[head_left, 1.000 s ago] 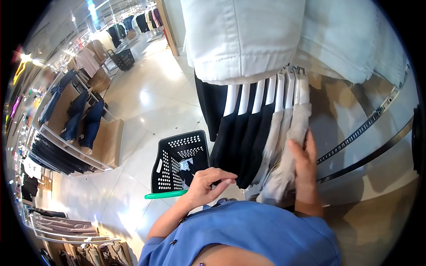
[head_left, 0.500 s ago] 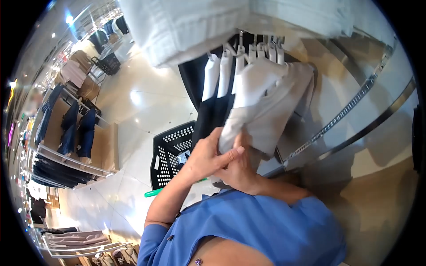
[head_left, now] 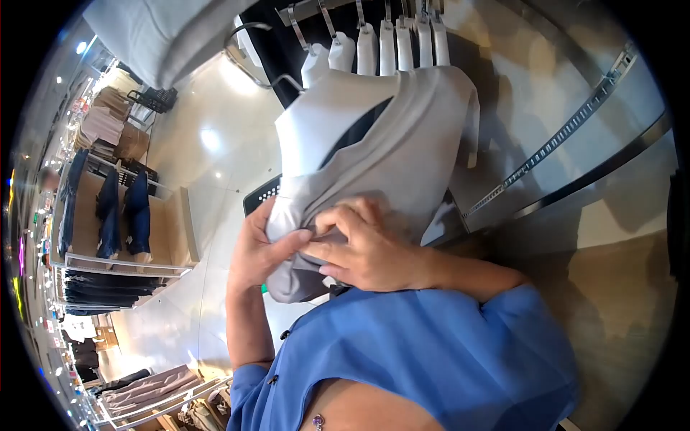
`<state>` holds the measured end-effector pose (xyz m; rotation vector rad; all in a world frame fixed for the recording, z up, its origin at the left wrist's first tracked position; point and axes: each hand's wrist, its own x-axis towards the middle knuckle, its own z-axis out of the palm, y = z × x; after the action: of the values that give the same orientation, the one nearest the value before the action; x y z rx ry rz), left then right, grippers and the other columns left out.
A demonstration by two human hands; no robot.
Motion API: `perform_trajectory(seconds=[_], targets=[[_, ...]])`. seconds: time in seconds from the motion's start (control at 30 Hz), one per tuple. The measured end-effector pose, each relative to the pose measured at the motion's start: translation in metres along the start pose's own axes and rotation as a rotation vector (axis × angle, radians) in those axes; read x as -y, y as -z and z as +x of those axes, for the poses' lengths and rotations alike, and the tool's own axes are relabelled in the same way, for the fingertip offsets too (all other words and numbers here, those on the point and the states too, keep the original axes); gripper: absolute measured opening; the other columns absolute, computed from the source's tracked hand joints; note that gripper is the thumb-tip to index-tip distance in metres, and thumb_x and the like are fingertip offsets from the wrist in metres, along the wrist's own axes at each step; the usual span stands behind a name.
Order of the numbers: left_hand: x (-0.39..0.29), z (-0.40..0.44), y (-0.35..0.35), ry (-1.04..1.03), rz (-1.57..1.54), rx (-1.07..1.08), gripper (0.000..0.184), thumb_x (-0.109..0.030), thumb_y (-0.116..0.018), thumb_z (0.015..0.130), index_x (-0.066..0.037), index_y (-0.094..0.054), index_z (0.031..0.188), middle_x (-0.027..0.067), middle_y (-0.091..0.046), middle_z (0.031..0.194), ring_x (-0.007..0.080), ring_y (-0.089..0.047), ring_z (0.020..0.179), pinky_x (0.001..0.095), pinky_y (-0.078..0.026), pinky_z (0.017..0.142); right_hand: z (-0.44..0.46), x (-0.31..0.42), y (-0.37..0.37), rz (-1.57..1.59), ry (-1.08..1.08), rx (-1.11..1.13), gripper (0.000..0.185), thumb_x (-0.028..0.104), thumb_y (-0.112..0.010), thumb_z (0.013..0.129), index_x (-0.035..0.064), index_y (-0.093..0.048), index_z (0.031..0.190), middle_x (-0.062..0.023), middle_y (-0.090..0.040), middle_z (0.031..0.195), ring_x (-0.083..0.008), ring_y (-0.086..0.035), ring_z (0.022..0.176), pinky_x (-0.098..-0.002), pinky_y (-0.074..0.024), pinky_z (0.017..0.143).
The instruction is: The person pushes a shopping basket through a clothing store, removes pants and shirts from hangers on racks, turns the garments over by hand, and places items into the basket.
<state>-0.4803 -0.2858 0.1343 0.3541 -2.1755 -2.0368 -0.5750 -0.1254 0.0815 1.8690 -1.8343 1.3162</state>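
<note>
1. The grey top (head_left: 413,158) is in mid-frame, aslant on its white hanger (head_left: 316,111), whose hook points to the upper left. Part of the hanger is bare of cloth, and a dark gap shows beside it.
2. The left hand (head_left: 253,251) has the lower left part of the top between thumb and fingers, seemingly to steady it for the other hand.
3. The right hand (head_left: 370,251) comes across from the right, its fingers bent and closed on the cloth just beside the left thumb. Exactly what they pinch I can't tell; folds hide it.
4. Behind, at upper centre, more white hangers (head_left: 367,52) hang close together from a rail (head_left: 305,10), likely to let many share it. The top covers their lower parts.
5. A pale garment (head_left: 162,36) juts in at upper left, narrowing the room there.
6. The black basket (head_left: 260,195) is mostly hidden behind the top and left hand, so getting at it looks awkward.
7. Farther out, jeans (head_left: 136,208) hang at left; a slotted strip (head_left: 560,140) runs up the right side.
</note>
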Motion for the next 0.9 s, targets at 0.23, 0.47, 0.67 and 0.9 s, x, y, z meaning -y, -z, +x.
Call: perform_trajectory(seconds=[0.23,0.47,0.67,0.9], targets=[[0.005,-0.024,0.048,0.062,-0.017,-0.111,0.052,-0.005,-0.070,0.060,0.005,-0.055,0.109,0.0083,-0.061,0.096,0.0149,-0.057,0.087,0.0262,-0.042,0.082,0.007,-0.075,0.064,-0.446,-0.135,-0.635,0.029,0.010,-0.059,0.076,0.0094,-0.058,0.105,-0.0103,-0.053,0.095,-0.0269,-0.048,0.090,-0.0386,-0.0336,0.082],[0.011,-0.043,0.083,0.032,-0.264,-0.130,0.067,-0.003,-0.071,0.052,0.010,-0.049,0.114,0.0162,-0.060,0.103,0.0230,-0.059,0.092,0.0301,-0.043,0.087,-0.002,-0.118,0.113,-0.144,-0.381,-0.583,0.038,0.025,-0.063,0.081,0.0007,-0.054,0.108,-0.0114,-0.059,0.096,-0.0213,-0.056,0.088,-0.0310,-0.0416,0.080],[0.014,-0.047,0.106,-0.033,-0.287,-0.192,0.072,-0.005,-0.071,0.051,0.012,-0.045,0.115,0.0199,-0.059,0.102,0.0255,-0.061,0.089,0.0328,-0.046,0.084,-0.013,-0.119,0.127,0.237,-0.713,-0.133,0.041,0.032,-0.067,0.078,0.0002,-0.058,0.102,-0.0035,-0.061,0.085,-0.0105,-0.055,0.079,-0.0254,-0.0439,0.073],[0.022,-0.053,0.146,0.000,-0.138,-0.312,0.070,-0.014,-0.074,0.052,0.009,-0.047,0.113,0.0168,-0.061,0.096,0.0235,-0.061,0.085,0.0327,-0.047,0.082,-0.018,-0.125,0.119,0.512,-0.800,-0.228,0.033,0.029,-0.063,0.082,-0.0010,-0.061,0.095,-0.0004,-0.059,0.079,-0.0084,-0.052,0.073,-0.0240,-0.0428,0.069]])
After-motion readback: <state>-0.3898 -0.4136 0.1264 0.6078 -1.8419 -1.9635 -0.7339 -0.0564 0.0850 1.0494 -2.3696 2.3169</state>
